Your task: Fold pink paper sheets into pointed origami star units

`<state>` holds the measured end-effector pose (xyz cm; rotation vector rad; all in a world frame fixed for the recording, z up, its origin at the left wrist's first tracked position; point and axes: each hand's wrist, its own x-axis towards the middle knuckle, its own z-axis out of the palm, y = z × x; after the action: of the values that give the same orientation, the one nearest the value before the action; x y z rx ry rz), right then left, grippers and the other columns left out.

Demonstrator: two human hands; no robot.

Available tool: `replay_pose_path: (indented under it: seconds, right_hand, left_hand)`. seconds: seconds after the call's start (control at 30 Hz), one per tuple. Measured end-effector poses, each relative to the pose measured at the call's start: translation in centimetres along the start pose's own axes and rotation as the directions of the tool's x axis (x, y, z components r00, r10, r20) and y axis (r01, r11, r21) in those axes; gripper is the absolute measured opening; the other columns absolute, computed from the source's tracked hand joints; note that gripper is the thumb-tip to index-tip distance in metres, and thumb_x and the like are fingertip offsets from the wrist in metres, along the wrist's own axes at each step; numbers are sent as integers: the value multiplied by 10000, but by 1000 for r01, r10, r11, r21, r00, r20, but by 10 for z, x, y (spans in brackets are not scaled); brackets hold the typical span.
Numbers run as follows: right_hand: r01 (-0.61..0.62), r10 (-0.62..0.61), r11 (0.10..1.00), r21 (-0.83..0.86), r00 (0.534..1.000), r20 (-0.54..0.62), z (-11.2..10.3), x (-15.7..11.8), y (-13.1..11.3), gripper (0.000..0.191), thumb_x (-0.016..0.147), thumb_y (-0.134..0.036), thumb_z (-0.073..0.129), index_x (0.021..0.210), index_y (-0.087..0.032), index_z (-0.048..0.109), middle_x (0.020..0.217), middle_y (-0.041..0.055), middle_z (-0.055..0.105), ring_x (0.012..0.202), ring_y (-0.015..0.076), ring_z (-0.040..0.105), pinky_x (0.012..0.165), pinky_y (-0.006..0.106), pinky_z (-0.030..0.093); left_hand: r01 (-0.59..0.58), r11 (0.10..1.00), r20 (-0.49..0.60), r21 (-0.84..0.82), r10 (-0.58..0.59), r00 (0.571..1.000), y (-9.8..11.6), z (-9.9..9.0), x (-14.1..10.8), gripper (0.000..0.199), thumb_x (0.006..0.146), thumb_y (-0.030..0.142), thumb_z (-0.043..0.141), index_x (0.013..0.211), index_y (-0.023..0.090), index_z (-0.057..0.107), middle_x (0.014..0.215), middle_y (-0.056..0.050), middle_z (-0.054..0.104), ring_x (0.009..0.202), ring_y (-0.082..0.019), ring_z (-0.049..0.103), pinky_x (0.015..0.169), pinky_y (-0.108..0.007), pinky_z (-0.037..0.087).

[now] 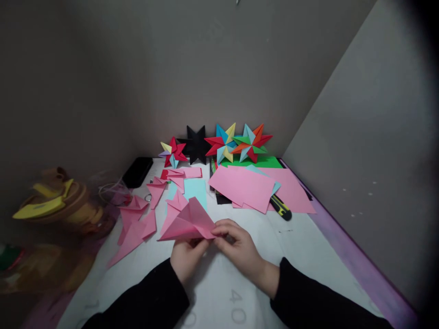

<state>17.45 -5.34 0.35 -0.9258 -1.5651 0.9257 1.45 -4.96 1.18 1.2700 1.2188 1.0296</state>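
Observation:
A pink folded paper piece [188, 220] is held up off the white tabletop between my two hands. My left hand [188, 257] grips its lower edge from below, thumb in front and the other fingers hidden behind the paper. With thumb and fingertips, my right hand [236, 244] pinches the right corner of the same piece. Behind it and to its left lie more folded pink paper pieces [135, 230], several of them spread over the table's left side. A light blue sheet [196, 189] rests flat just beyond the held piece.
Pink sheets [247, 185] are stacked at the back right, with a yellow-and-black utility knife [281, 209] by their front edge. Paper stars [224, 142] lean along the wall. At the left stand a black phone-like slab [137, 172] and a blurred brown container [75, 205].

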Motion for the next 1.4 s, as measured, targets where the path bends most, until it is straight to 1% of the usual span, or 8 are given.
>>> replay_pose_path:
  seconds: [0.23,0.37,0.5,0.6,0.73,0.97,1.23,1.4]
  right_hand:
    - [-33,30,999,34,997,78,0,-1,-3,174,850,-237,605,1001,-265,685,1033,61,572,962,179,583,800,309,498]
    - [-66,55,994,87,991,125,0,-2,-5,211,868,-257,588,1059,-281,675,1071,64,555,1010,185,565,852,330,484]
    - [-98,95,992,80,995,43,1,-1,-5,139,858,-256,592,954,-250,692,971,53,590,935,184,579,814,334,479]
    - [-167,178,974,152,982,-58,4,0,-1,59,807,-256,638,848,-215,626,829,22,592,798,165,580,726,303,476]
    - [-273,310,918,287,947,-90,9,0,2,220,740,-256,690,864,-218,513,746,-20,555,697,135,548,646,255,452]
    - [-394,386,900,187,919,78,11,0,2,205,774,-353,650,733,-178,552,678,-16,534,633,121,503,588,239,408]
    - [-411,409,911,37,911,48,9,-1,2,171,772,-265,602,642,-172,543,601,-24,531,571,108,477,537,228,379]
    - [-398,396,917,16,916,65,9,-2,0,131,766,-236,592,655,-179,551,622,-23,542,578,112,491,536,228,392]
  left_hand:
    - [-61,991,-25,116,64,998,-9,-1,-2,184,720,274,641,838,162,727,858,-81,747,815,-256,679,786,-366,507]
    - [-49,993,14,105,48,999,-2,1,-3,183,724,269,650,834,142,722,851,-90,742,809,-252,669,765,-343,499]
    - [-5,1000,13,8,5,1000,2,0,0,231,729,326,664,792,109,710,783,-103,726,723,-226,639,669,-309,482]
    - [75,991,5,-110,-75,997,-1,0,2,257,700,349,703,756,99,700,728,-93,709,666,-191,607,622,-276,459]
    - [129,978,19,-162,-127,992,-2,0,2,299,669,389,741,666,100,668,597,-49,643,567,-139,537,545,-233,405]
    - [137,973,-49,-185,-149,988,-4,1,3,384,670,461,738,583,113,600,489,16,507,479,-89,406,477,-212,302]
    - [195,953,34,-232,-193,981,-7,4,2,374,647,443,763,565,118,598,510,-3,527,511,-109,438,515,-232,322]
    - [151,936,-21,-319,-166,986,-6,3,1,338,640,416,775,584,117,628,541,-3,551,540,-112,452,553,-239,354]
